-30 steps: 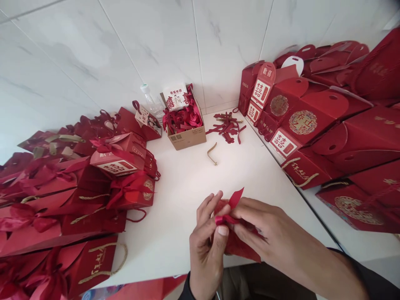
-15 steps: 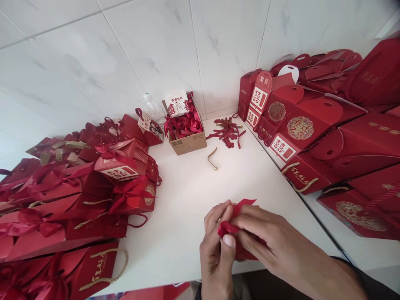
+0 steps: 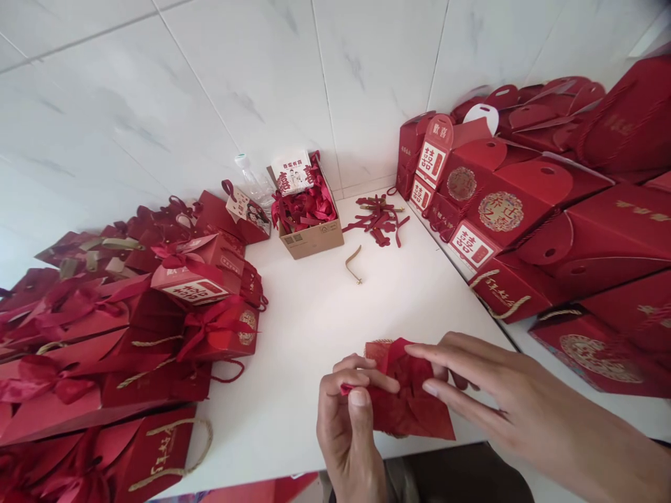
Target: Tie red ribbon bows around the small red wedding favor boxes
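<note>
A small red gift box [image 3: 414,412] with gold cord at its edges lies near the front edge of the white table. Red ribbon [image 3: 401,363] crosses its top. My left hand [image 3: 351,419] is at the box's left side, thumb and forefinger pinching a piece of the ribbon. On the right, my right hand [image 3: 482,384] has its fingers apart over the box, the fingertips by the ribbon; nothing is gripped in it. Part of the box is hidden beneath the fingers.
Red boxes with bows [image 3: 68,377] are piled at the left, more red boxes [image 3: 503,209] at the right. At the back stand a carton of ribbons [image 3: 312,239] and a clear bottle [image 3: 254,178]. Dark red straps [image 3: 378,220] and a gold strap [image 3: 352,265] lie on the white table [image 3: 293,314].
My right hand has let go of the ribbon, opened and moved right. My left hand has shifted slightly left, still pinching ribbon. More of the box top shows.
</note>
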`<act>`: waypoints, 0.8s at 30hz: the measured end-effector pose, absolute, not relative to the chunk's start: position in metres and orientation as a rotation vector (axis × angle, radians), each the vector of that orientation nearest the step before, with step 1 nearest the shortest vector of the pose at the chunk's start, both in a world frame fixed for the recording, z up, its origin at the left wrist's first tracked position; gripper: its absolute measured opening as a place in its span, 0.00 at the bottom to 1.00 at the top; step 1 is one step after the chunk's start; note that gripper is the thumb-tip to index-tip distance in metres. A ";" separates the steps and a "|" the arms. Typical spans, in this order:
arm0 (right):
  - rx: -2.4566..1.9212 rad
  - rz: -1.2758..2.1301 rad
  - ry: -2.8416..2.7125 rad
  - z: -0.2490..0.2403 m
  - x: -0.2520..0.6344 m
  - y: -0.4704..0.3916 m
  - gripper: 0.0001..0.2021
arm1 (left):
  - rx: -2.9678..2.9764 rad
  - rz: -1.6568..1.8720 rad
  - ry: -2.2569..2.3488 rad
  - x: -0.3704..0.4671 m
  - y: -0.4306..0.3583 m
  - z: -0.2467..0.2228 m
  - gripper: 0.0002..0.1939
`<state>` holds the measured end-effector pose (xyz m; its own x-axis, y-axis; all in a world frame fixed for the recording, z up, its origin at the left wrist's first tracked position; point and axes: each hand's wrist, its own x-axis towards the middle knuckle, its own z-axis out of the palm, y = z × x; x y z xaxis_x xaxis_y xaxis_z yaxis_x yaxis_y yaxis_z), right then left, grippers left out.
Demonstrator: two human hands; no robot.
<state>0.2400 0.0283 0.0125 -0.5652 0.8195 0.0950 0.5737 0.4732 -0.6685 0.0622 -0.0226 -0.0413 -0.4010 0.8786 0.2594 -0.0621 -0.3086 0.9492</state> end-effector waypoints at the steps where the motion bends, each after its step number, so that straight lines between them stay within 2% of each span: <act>1: -1.182 0.814 -2.322 0.012 0.243 0.028 0.16 | 1.134 1.796 1.258 0.062 -0.022 -0.041 0.08; 5: -1.280 0.801 -2.315 0.010 0.251 0.027 0.13 | 1.156 1.720 1.353 0.060 -0.021 -0.040 0.10; 10: -1.359 0.791 -2.289 0.003 0.255 0.026 0.09 | 1.193 1.474 1.229 0.055 -0.027 -0.040 0.18; 14: -1.419 0.769 -2.215 -0.001 0.258 0.028 0.13 | 1.311 1.450 1.337 0.050 -0.027 -0.037 0.16; 17: -1.437 0.775 -2.232 -0.002 0.264 0.030 0.08 | 1.464 1.504 1.350 0.045 -0.024 -0.035 0.14; 19: -1.441 0.786 -2.237 0.000 0.268 0.031 0.09 | 1.591 1.547 1.369 0.043 -0.022 -0.034 0.14; 24: -1.452 0.790 -2.127 0.009 0.264 0.028 0.09 | 1.890 1.619 1.472 0.051 -0.025 -0.029 0.27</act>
